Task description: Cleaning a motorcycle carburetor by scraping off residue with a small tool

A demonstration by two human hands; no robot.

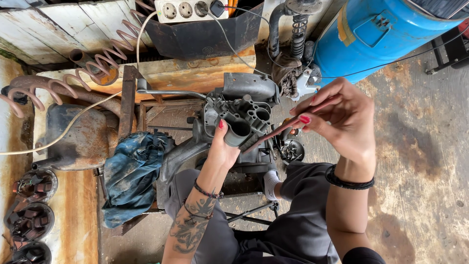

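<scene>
Grey cast-metal carburetor body (pixel 244 120) is gripped by the left hand (pixel 222 149): fingers wrapped around its lower barrel, thumb on the near side. Right hand (pixel 337 115) is closed in a pinch on a thin reddish rod-like tool (pixel 281 128); the tool slants down and leftward, tip at the carburetor body's lower edge, just beside the left hand. Exact tool type can't be made out. Dirty blue rag (pixel 129 176) is draped left of the left forearm. Blue drum (pixel 376 32) is seen beyond the right hand. Power strip (pixel 188 10) is mounted well beyond both hands.
</scene>
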